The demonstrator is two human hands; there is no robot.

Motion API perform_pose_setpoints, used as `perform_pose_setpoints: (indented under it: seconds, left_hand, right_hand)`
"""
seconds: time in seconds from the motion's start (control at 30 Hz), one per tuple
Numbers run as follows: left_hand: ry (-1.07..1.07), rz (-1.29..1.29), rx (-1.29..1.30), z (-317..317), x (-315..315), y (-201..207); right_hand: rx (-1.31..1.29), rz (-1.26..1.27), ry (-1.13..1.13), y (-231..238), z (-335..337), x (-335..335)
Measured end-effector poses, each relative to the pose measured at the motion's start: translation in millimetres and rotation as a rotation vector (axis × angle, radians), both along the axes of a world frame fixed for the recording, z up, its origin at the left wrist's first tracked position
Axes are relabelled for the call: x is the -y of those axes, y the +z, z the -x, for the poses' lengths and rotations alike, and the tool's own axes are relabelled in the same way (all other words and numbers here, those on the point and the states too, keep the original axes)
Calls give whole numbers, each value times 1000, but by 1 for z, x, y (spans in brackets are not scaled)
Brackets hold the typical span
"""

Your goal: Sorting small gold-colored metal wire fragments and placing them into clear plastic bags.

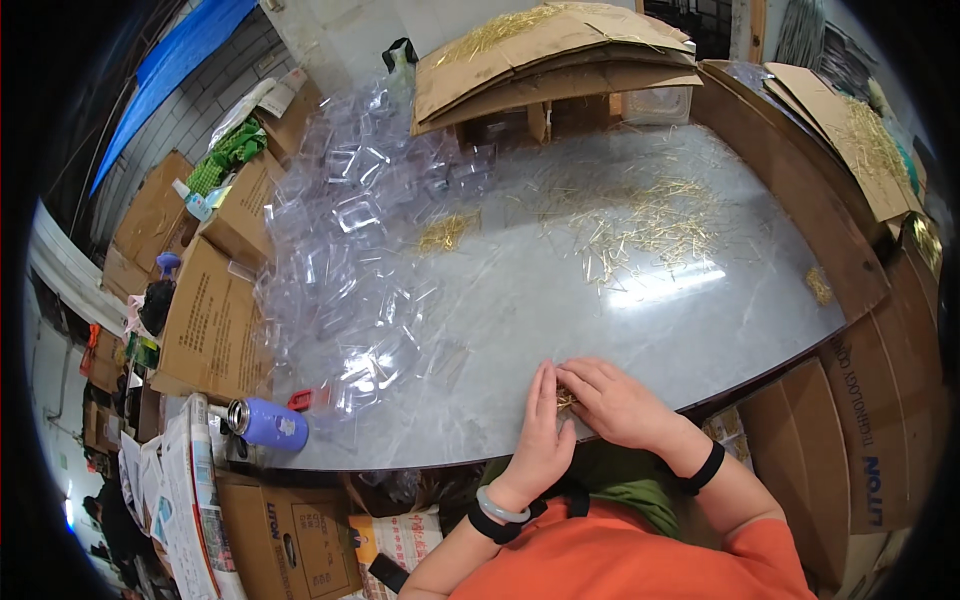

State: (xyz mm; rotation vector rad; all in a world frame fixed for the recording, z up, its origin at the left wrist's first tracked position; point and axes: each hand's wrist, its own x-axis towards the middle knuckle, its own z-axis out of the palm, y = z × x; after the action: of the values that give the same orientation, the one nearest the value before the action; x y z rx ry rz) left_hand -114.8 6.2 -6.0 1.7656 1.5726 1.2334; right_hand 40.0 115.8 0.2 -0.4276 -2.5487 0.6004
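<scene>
My left hand (540,440) and my right hand (612,405) meet at the near edge of the grey table (520,320). Between them is a small bunch of thin gold pin-like pieces (565,399), mostly covered by the fingers. The left fingers lie straight along one side of the bunch; the right fingers curl over the other. Farther back, a loose scatter of the same gold pieces (660,225) spreads over the tabletop. A smaller gold heap (448,233) lies left of that scatter, beside many clear plastic boxes (355,215).
A purple bottle (275,425) lies at the table's left corner near a small red object (300,400). Cardboard boxes (215,320) line the left side. Stacked cardboard sheets (560,60) stand at the back, and a brown cardboard wall (800,200) borders the right edge.
</scene>
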Motion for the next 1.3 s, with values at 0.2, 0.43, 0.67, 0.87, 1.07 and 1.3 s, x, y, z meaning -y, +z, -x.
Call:
perform_pose_setpoints:
  seconds: [0.2, 0.43, 0.67, 0.87, 1.07, 1.3]
  left_hand:
    - [-137, 52, -321, 24, -6, 3]
    - [-284, 134, -358, 36, -19, 9]
    - [-235, 106, -405, 31, -19, 5]
    - [-146, 22, -395, 24, -16, 7]
    - [-134, -4, -418, 13, -22, 5]
    - [-139, -25, -442, 10, -20, 8]
  right_hand:
    - [-68, 108, -70, 7, -23, -10]
    - [159, 54, -30, 24, -34, -16]
    - [28, 11, -240, -2, -14, -1]
    - [-92, 74, -436, 19, -35, 17]
    - [-84, -123, -499, 3, -46, 20]
    - [-148, -111, -471, 0, -27, 16]
